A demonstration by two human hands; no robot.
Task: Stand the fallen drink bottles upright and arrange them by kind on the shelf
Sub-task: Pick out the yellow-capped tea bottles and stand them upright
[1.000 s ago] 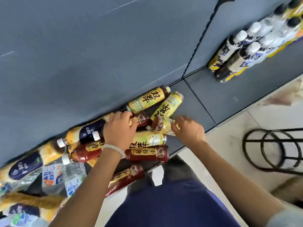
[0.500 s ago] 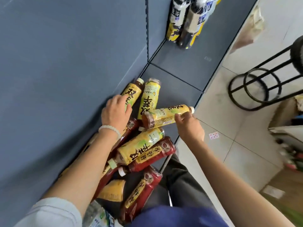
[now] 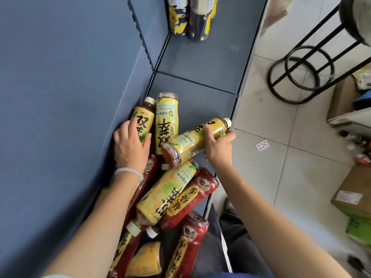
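Yellow-labelled bottle [image 3: 195, 140] gripped by right hand [image 3: 218, 146] fingers [image 3: 206, 131].

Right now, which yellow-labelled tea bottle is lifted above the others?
The yellow-labelled plastic bottle gripped by the right hand, cap toward the shelf edge; the rest lie flat.

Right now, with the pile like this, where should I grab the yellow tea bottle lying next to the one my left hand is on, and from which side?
Grip the yellow tea bottle round its labelled middle, coming from above. Its base points away from you toward the bare shelf floor, and its cap end is tucked under the bottle in your right hand, so the neck is likely hard to reach.
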